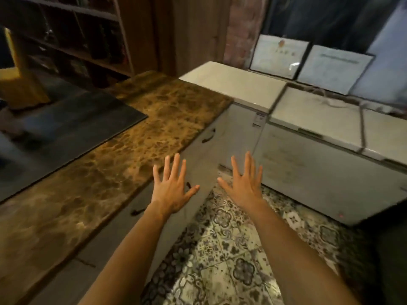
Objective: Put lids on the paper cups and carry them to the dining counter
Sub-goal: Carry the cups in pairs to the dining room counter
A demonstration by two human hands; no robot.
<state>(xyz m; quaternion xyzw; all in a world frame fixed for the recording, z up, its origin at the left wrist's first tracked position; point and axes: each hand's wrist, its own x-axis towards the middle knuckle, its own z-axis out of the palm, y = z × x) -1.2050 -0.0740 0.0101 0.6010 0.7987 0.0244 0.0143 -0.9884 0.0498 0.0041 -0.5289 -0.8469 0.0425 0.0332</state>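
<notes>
My left hand (172,186) and my right hand (244,183) are stretched out in front of me, palms down, fingers spread, holding nothing. They hover over the edge of a brown marble counter (136,133) and the patterned floor beside it. No paper cups or lids are in view. The picture is blurred.
A dark raised slab (72,133) lies on the counter's left side. Grey cabinet doors with black handles (208,136) run under the counter. White chest freezers (308,128) stand ahead on the right, with framed papers (279,56) behind. Wooden shelves (83,40) are at far left. Patterned tiles (231,249) cover the floor.
</notes>
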